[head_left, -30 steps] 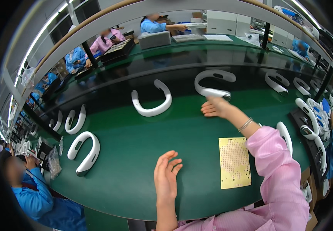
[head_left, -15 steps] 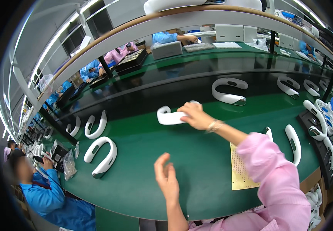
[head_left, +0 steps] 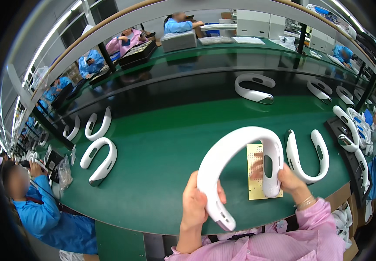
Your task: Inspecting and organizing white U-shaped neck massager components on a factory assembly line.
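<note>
Both my hands hold a white U-shaped neckband [head_left: 212, 176] raised in front of me, its curve at the top and its two ends pointing down. My left hand [head_left: 193, 203] grips the left limb near its end, which has small ports along the edge. On the other limb, beside a dark oval recess, my right hand [head_left: 290, 179] is wrapped round from the outside, fingers behind it. A yellow printed sheet [head_left: 254, 190] lies on the table behind that limb, partly hidden. Just right of it rests another white neckband [head_left: 304, 172].
More neckbands lie about the green table [head_left: 153, 174]: one at left [head_left: 105, 173], one at the back [head_left: 251, 95]. A black tray [head_left: 346, 167] with white parts borders the right edge. A co-worker in blue [head_left: 44, 213] sits at left. A shelf rail [head_left: 162, 18] crosses overhead.
My right hand has brought the neckband from the middle of the table toward me and raised it. My left hand, free before, has closed on its other limb. The view has shifted slightly.
</note>
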### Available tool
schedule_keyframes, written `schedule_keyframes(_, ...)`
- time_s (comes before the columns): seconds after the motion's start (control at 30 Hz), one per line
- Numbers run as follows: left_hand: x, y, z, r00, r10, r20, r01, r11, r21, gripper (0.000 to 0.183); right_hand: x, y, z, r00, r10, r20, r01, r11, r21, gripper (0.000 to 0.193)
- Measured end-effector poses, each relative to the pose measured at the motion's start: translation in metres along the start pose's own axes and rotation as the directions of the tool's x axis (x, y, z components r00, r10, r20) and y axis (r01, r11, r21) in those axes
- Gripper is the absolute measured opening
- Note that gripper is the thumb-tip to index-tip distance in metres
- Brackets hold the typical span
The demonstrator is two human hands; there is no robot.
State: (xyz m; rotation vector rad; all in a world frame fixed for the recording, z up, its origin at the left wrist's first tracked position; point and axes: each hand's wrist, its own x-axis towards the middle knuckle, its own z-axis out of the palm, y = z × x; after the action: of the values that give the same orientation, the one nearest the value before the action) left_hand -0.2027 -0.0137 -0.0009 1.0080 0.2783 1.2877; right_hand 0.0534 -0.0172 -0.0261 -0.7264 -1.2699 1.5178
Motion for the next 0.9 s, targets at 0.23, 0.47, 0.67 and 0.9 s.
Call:
schedule_keyframes(0.23,0.002,0.003,0.023,0.988,-0.135,-0.07,0.127,0.986,-0.108,0.041,-0.015,0.013,0.014,0.99,0.106,-0.09,-0.076,0.954,0.291,0.068)
schedule_keyframes(0.47,0.01,0.001,0.029,0.981,-0.142,-0.132,0.137,0.99,-0.043,0.044,-0.008,0.016,0.014,0.972,0.213,-0.104,-0.151,0.896,0.418,0.055)
schedule_keyframes(0.67,0.013,0.002,0.044,0.978,-0.115,-0.174,0.127,0.99,0.06,0.051,-0.004,0.021,0.017,0.97,0.239,-0.048,-0.186,0.854,0.486,0.054)
schedule_keyframes(0.9,0.012,0.0,0.051,0.975,-0.109,-0.193,0.129,0.987,0.096,0.053,-0.003,0.021,0.013,0.983,0.182,-0.033,-0.147,0.88,0.451,0.062)
